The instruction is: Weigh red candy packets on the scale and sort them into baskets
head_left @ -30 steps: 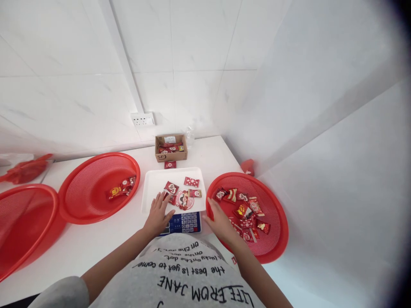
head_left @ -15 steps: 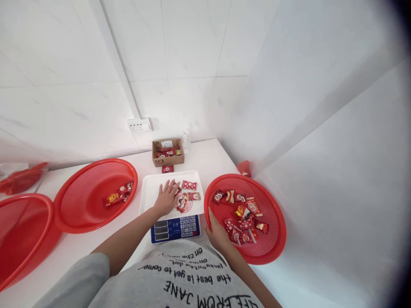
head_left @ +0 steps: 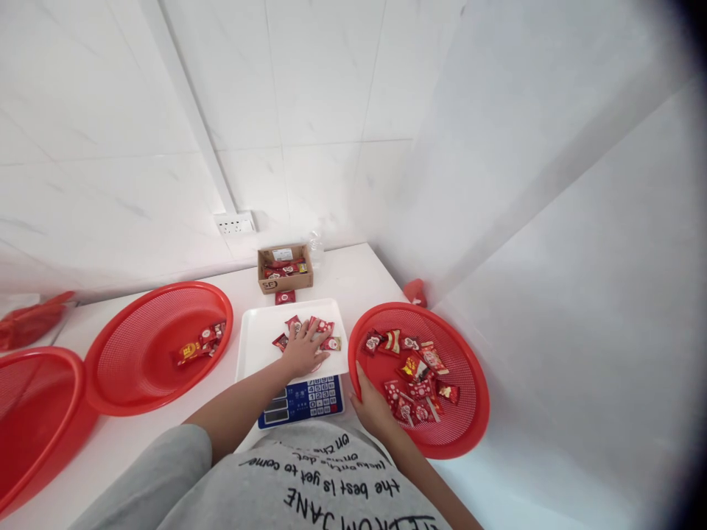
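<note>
My left hand (head_left: 303, 348) lies spread, palm down, over several small red packets on the white tray (head_left: 255, 338) of a scale; parts of the packets are hidden beneath it. A dotted red packet (head_left: 322, 324) shows just past my fingertips, and a gold and red one (head_left: 332, 344) lies to their right. The scale's blue keypad (head_left: 301, 401) is below the tray. My right hand (head_left: 371, 401) grips the left rim of a red mesh basket (head_left: 475, 412), thumb and fingers around the edge. Several wrapped packets (head_left: 418, 366) lie inside this basket.
Behind the tray stands a small cardboard box (head_left: 286, 281) of red packets, with one red packet (head_left: 285, 297) before it. Two more red baskets are at the left, one (head_left: 149, 353) with a few packets and one (head_left: 38, 434) nearer. A wall socket (head_left: 235, 223) is behind.
My left hand has moved right across the tray, and red packets now show to its left and beyond its fingers. My right hand still holds the basket rim. The view has shifted slightly.
</note>
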The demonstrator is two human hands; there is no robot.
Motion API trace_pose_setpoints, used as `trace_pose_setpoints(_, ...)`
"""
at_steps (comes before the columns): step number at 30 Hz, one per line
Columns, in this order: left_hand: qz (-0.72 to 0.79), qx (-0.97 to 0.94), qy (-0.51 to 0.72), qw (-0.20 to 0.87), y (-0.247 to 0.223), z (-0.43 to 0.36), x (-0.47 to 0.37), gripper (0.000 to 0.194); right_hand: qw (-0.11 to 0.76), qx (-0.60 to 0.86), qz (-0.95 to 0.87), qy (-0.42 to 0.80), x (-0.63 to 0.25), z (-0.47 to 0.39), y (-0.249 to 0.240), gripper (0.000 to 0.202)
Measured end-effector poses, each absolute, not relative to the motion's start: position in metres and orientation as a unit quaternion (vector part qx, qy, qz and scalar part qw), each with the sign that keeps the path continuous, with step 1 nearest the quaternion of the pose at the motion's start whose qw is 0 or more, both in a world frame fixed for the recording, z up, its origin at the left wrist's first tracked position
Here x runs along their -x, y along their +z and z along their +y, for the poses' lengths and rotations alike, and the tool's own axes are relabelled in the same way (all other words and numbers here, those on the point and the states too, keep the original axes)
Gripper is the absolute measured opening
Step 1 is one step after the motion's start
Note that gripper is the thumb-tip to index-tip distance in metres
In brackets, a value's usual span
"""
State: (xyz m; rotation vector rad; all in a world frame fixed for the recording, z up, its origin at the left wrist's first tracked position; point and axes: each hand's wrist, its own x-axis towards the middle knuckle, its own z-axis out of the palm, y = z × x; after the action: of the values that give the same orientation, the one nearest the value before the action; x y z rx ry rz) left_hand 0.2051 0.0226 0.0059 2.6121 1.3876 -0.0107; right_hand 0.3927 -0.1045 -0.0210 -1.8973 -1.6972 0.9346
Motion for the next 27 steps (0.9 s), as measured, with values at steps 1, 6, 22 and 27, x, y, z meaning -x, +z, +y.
trace_pose_setpoints(1,0.458,-0.885,-0.004,0.088,0.007,0.023,-0.201,0.058,0.217,0.681,-0.613,0.337,-0.393,-0.105,-0.022,0.068)
trace_pose_setpoints(6,0.400,-0.913,-0.014,0.079,0.008,0.028,-0.179,0.055,0.230,0.678,-0.611,0.337,-0.393,-0.104,-0.025,0.067)
trace_pose_setpoints(22,0.352,-0.933,0.035,0.062,0.006,0.007,-0.197,0.055,0.202,0.674,-0.595,0.388,-0.392,-0.104,-0.014,0.071)
trace_pose_setpoints(27,0.378,-0.922,0.038,0.072,0.005,0.001,-0.181,0.052,0.209,0.671,-0.596,0.389,-0.393,-0.107,-0.017,0.071)
